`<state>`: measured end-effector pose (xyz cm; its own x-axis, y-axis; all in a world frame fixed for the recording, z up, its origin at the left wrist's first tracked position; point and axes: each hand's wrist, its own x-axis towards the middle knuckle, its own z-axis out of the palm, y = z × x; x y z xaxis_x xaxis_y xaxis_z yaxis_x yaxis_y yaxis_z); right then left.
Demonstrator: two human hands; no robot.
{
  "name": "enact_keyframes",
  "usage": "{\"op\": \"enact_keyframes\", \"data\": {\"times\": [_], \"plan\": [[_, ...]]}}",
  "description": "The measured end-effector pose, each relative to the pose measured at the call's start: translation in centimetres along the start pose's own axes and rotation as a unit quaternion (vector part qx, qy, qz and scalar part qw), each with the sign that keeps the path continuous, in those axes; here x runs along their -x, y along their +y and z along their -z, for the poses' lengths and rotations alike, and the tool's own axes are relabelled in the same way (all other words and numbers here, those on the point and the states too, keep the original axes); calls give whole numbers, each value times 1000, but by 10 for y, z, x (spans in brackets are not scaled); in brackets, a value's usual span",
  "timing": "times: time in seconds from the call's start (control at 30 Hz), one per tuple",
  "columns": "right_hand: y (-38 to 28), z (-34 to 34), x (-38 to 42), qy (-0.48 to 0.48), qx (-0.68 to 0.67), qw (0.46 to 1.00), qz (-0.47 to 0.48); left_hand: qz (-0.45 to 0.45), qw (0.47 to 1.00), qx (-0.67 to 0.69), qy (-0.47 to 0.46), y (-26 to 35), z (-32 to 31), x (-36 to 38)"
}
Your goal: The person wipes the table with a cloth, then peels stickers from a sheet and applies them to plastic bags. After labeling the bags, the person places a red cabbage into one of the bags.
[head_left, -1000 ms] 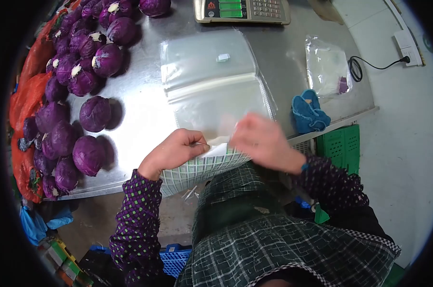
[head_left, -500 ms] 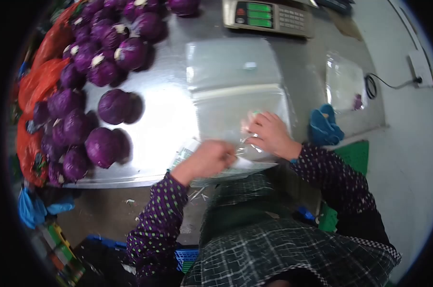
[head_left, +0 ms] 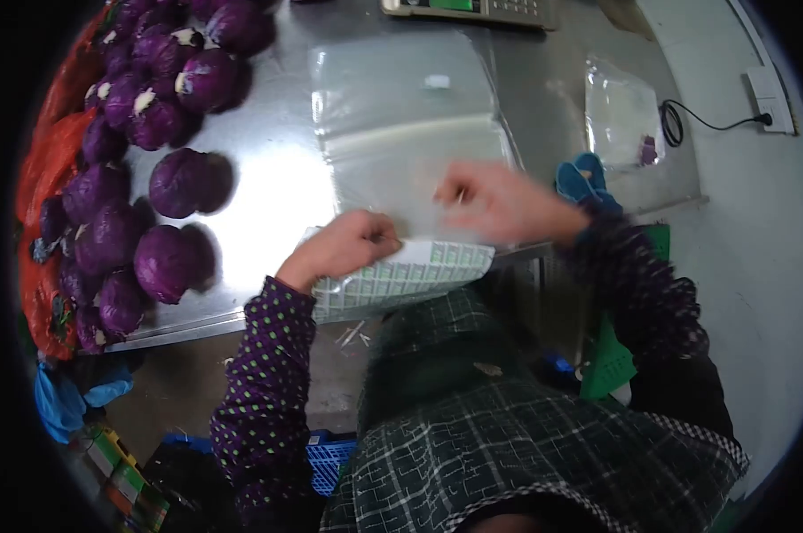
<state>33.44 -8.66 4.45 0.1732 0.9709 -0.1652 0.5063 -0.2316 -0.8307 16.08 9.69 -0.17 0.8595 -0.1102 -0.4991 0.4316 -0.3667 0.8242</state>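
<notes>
My left hand (head_left: 346,248) is closed in a pinch on the upper edge of a sheet of green-and-white printed labels (head_left: 401,277) at the front edge of the metal table. My right hand (head_left: 501,202), blurred by motion, is raised over the clear plastic bags (head_left: 401,142) to the right of the sheet. Its fingers are curled together; whatever they hold is too small and smeared to name. The bags lie flat in a stack, and a small white label (head_left: 437,82) shows on the far part.
Purple cabbages (head_left: 175,182) crowd the table's left side beside red net bags (head_left: 42,231). A scale (head_left: 472,9) stands at the back. At right lie another clear bag (head_left: 619,115), a blue item (head_left: 583,180) and a black cable (head_left: 672,124) near the wall.
My hands have drawn apart: the left moved left and up, the right moved up. The label sheet now shows its printed face more fully. The whole view has shifted slightly.
</notes>
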Motion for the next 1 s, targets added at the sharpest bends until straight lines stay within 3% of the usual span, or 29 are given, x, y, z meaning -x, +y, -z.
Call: {"op": "enact_keyframes", "data": {"times": [0.1,0.17,0.2,0.3,0.37,0.5,0.6,0.7,0.77,0.83,0.93,1.0], "plan": [[10,-39,28,-68,19,997,12,9,1000,3,-15,3,7,-4],[3,-46,32,-20,-42,996,-82,20,999,-2,-30,3,7,-2],[3,-49,30,-16,-49,996,-79,26,999,-8,-33,4,8,-1],[7,-56,32,2,-29,1000,-6,28,999,10,-43,1,2,-3],[15,-63,32,33,60,995,72,-65,997,-13,-42,-17,3,-6],[4,-63,33,42,122,988,88,-76,996,12,-34,-28,-3,-11],[-7,-68,32,124,169,965,160,-78,996,28,-21,-15,-2,-4],[-11,-71,42,125,189,955,190,-87,994,57,-25,-29,-19,-14],[-7,-73,37,133,224,947,187,-116,992,51,-5,-30,7,-11],[-9,-71,33,136,230,946,182,-72,994,70,-30,-26,-8,-13],[-6,-73,35,161,222,947,170,-78,993,84,-16,-36,-11,-19],[-7,-75,40,125,71,988,53,-91,992,83,-19,-28,-6,-10]]}}
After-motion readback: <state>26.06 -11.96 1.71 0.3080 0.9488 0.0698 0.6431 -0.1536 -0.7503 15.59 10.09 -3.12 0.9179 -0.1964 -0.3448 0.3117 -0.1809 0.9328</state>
